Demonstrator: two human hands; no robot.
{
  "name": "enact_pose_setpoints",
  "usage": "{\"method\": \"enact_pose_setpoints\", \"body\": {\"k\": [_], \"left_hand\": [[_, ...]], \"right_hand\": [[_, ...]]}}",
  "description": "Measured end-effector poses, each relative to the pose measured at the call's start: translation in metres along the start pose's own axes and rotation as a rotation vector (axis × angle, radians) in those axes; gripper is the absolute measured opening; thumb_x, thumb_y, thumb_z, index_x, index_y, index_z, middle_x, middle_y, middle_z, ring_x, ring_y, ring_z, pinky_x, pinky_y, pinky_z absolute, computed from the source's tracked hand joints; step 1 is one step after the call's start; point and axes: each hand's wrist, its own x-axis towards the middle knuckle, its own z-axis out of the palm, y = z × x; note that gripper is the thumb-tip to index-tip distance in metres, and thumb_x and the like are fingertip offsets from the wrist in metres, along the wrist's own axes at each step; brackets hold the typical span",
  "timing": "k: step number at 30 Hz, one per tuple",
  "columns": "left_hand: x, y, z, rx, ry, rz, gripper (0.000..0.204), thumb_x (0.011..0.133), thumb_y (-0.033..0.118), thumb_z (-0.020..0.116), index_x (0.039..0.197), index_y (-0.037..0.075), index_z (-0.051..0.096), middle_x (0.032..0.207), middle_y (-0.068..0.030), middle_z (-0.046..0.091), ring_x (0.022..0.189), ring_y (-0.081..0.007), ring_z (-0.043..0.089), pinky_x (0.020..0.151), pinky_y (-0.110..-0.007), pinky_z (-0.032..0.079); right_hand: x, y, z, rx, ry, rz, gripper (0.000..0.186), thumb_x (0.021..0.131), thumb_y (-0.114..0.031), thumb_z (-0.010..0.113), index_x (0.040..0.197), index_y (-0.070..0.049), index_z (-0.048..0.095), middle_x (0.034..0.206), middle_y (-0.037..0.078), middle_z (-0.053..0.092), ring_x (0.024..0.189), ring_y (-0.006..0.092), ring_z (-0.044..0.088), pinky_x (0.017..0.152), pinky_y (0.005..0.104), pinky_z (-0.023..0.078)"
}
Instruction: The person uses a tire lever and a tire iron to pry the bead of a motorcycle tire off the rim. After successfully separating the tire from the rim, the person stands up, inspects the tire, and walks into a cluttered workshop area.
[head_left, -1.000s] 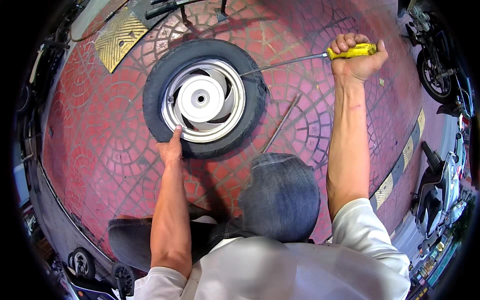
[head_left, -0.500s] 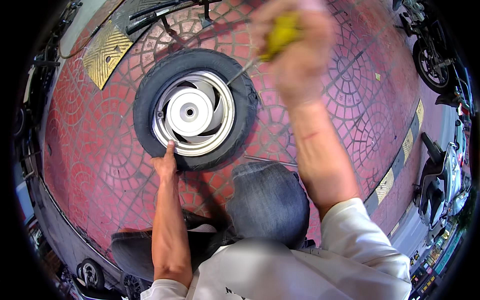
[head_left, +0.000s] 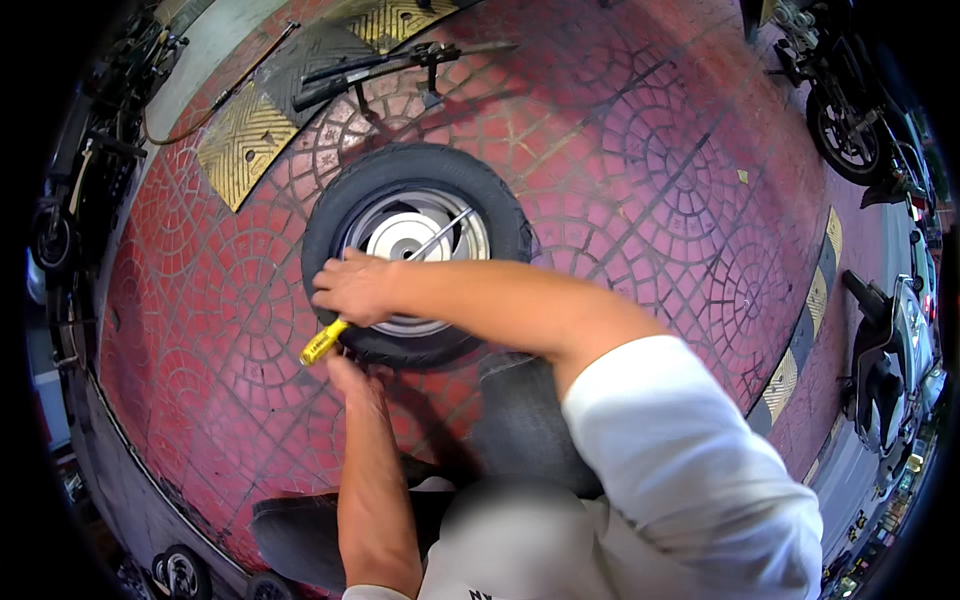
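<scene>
A black tire on a silver rim (head_left: 330, 215) lies on the red paved floor (head_left: 200, 380). A long screwdriver with a yellow handle (head_left: 323, 343) lies diagonally across it, its shaft reaching the upper right of the rim. My right hand (head_left: 355, 285) is over the shaft at the tire's left side, palm down, fingers loosely outstretched on the tire and off the handle. My left hand (head_left: 355, 372) is at the tire's lower left, just under the handle; its fingers are smeared and partly hidden, so what they hold is unclear. My denim-covered knee is just below the wheel.
A black metal stand (head_left: 370, 70) and a yellow-black ramp strip (head_left: 245, 145) lie beyond the wheel. Parked motorbikes (head_left: 840, 125) and a scooter (head_left: 880, 370) line the right. More dark bikes and wheels (head_left: 60, 225) are along the left. A second striped strip (head_left: 815, 300) runs at right.
My right hand swung from upper right down-left onto the tire, leaving the screwdriver's handle, which now points to the lower left. My left hand slipped slightly down. The view shifted.
</scene>
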Motion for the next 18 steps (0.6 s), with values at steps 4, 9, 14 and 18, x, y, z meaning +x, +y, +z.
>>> {"method": "enact_pose_setpoints", "body": {"k": [4, 9, 14, 18], "left_hand": [[0.093, 0.002, -0.085, -0.306, -0.033, 0.041, 0.055, 0.109, 0.048, 0.035, 0.129, 0.004, 0.060, 0.097, -0.0110, 0.070, 0.072, -0.0264, 0.066, 0.061, -0.037, 0.051], [0.076, 0.042, -0.044, -0.485, 0.048, -0.078, 0.078, 0.108, 0.063, 0.020, 0.156, 0.007, 0.043, 0.134, -0.0165, 0.068, 0.125, -0.0344, 0.064, 0.109, -0.060, 0.048], [0.160, 0.126, -0.074, 0.175, -0.125, 0.126, 0.059, 0.106, 0.053, 0.052, 0.139, 0.004, 0.056, 0.139, -0.0150, 0.067, 0.122, -0.0378, 0.065, 0.100, -0.058, 0.051], [0.105, 0.155, 0.012, 1.006, -0.079, 0.496, 0.046, 0.103, 0.048, 0.062, 0.106, 0.003, 0.071, 0.104, -0.0123, 0.078, 0.092, -0.0345, 0.074, 0.076, -0.051, 0.056]], "right_hand": [[-0.076, 0.010, -0.020, 0.184, 0.466, 0.020, 0.022, 0.091, -0.024, 0.071, 0.107, -0.009, 0.068, 0.106, 0.012, 0.065, 0.109, 0.0346, 0.062, 0.092, 0.0488, 0.050], [-0.289, -0.015, 0.022, 0.327, 0.498, 1.073, 0.023, 0.095, -0.023, 0.069, 0.104, -0.003, 0.065, 0.100, 0.020, 0.071, 0.094, 0.0416, 0.070, 0.081, 0.0507, 0.055], [-0.427, -0.103, 0.135, 0.336, 0.254, 1.358, 0.022, 0.092, -0.019, 0.067, 0.103, -0.001, 0.063, 0.098, 0.024, 0.072, 0.094, 0.0461, 0.069, 0.080, 0.0552, 0.052], [-0.445, -0.140, 0.147, 0.458, 0.078, 1.519, 0.033, 0.092, -0.024, 0.075, 0.114, -0.004, 0.060, 0.113, 0.022, 0.071, 0.106, 0.0458, 0.069, 0.088, 0.0559, 0.053]]}}
